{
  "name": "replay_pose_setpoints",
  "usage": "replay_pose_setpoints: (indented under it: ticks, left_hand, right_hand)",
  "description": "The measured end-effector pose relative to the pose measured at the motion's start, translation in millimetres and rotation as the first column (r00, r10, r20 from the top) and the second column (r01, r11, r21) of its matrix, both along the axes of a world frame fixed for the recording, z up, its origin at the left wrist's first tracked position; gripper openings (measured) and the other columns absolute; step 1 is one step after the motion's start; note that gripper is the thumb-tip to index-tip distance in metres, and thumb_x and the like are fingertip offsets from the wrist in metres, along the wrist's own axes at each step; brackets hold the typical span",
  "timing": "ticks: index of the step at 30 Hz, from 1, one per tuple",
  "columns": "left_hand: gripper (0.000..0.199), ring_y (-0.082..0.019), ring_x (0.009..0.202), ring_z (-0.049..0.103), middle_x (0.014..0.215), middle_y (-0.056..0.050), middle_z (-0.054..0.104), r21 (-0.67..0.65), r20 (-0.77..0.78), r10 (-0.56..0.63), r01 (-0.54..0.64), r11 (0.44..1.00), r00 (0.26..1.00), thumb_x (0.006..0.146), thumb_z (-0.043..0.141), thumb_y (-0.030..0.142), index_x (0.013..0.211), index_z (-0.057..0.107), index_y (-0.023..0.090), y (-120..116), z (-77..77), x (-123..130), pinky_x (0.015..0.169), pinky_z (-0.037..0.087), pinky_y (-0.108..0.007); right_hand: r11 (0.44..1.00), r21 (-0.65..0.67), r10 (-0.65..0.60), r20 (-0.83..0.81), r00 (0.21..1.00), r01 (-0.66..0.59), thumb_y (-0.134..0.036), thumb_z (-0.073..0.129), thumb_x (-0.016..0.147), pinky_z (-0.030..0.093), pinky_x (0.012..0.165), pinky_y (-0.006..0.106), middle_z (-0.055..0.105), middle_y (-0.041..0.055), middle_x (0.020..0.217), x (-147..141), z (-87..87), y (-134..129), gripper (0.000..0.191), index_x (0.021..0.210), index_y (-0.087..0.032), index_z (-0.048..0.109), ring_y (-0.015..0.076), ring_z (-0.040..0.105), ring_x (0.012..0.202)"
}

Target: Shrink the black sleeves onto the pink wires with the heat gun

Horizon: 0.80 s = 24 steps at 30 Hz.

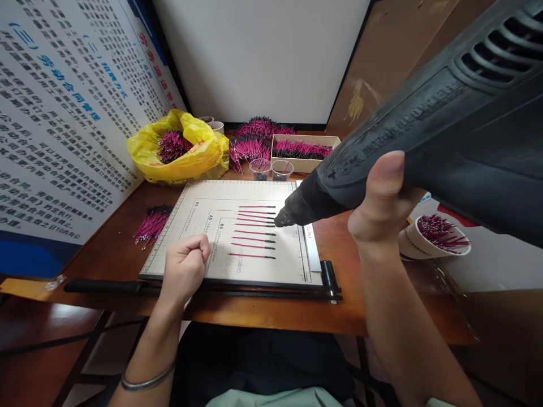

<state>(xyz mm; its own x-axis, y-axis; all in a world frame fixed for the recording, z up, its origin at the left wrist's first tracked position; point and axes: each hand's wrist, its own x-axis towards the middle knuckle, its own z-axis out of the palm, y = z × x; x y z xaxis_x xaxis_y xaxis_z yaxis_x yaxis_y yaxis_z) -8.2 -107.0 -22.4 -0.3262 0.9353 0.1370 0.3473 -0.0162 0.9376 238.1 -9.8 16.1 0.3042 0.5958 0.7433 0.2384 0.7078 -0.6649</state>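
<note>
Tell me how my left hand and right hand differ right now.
Your left hand is curled into a fist at the near side of the cutting board, while your right hand grips a heat gun. A metal bangle circles the left forearm; none shows on the right. Both hands are bare, without gloves.

Printed board (97, 107) is rising at ten o'clock, showing blue headings and blue bottom band. Before it, yellow plastic bag (199, 161) is sagging open; white cup (217, 127) is peeking out behind bag, toward eleven. White panel (263, 56) is standing at twelve. Brown panel (390, 62) with gold mark (355, 103) is showing between one and two. Cream box (301, 165) is sitting at one, clear cups (260, 168) standing near it at twelve. Paper cup (411, 240) is standing around three.
</note>
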Motion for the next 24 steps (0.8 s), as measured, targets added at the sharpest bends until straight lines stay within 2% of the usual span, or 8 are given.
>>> replay_pose_setpoints:
  ticks: [4,11,15,18,24]
  left_hand:
    - [0.012,-0.010,0.043,0.028,0.043,0.003,0.030,0.052,0.008,-0.002,0.001,0.999,1.000,0.052,0.039,0.023,0.041,0.034,0.022,-1,-2.6,-1,0.042,0.019,-0.025]
    - [0.015,-0.010,0.044,0.027,0.044,0.003,0.029,0.184,-0.017,-0.015,0.018,0.983,1.000,0.056,0.040,0.016,0.044,0.033,0.021,-3,-12.1,-4,0.044,0.017,-0.027]
    - [0.015,-0.010,0.044,0.028,0.045,0.003,0.030,0.214,-0.041,-0.005,0.013,0.977,0.999,0.057,0.040,0.014,0.045,0.034,0.021,-5,-13.0,-3,0.045,0.017,-0.029]
    - [0.016,-0.010,0.043,0.029,0.045,0.003,0.032,0.246,-0.080,0.020,0.000,0.969,0.997,0.058,0.039,0.012,0.046,0.035,0.021,-7,-10.5,0,0.045,0.016,-0.030]
    - [0.015,-0.010,0.042,0.029,0.044,0.003,0.034,0.229,-0.119,0.011,0.017,0.973,0.993,0.057,0.039,0.012,0.045,0.037,0.021,-5,-7.3,1,0.044,0.017,-0.030]
  right_hand:
    - [0.994,0.104,0.031,0.024,0.999,-0.033,-0.069,0.055,0.089,0.018,0.128,0.050,0.068,0.0009,0.116,-1,4.1,0,0.050,0.103,-0.025,0.075,0.0265,0.035,0.152]
    - [0.998,0.052,0.033,0.078,0.996,-0.037,-0.077,0.052,0.086,0.018,0.128,0.049,0.067,-0.0014,0.120,-1,4.0,-2,0.057,0.101,-0.028,0.075,0.0256,0.034,0.153]
    - [0.998,0.019,0.062,0.082,0.995,-0.063,-0.079,0.049,0.086,0.025,0.126,0.052,0.066,0.0021,0.124,-3,7.6,-4,0.063,0.114,-0.027,0.071,0.0298,0.029,0.155]
    - [0.996,0.033,0.079,0.121,0.989,-0.084,-0.080,0.051,0.084,0.027,0.125,0.053,0.065,0.0025,0.129,-4,11.5,-6,0.067,0.125,-0.030,0.066,0.0297,0.025,0.156]
    - [0.996,0.018,0.084,0.088,0.993,-0.086,-0.081,0.052,0.081,0.030,0.124,0.053,0.065,0.0024,0.129,-3,11.5,-7,0.073,0.131,-0.029,0.063,0.0307,0.031,0.154]
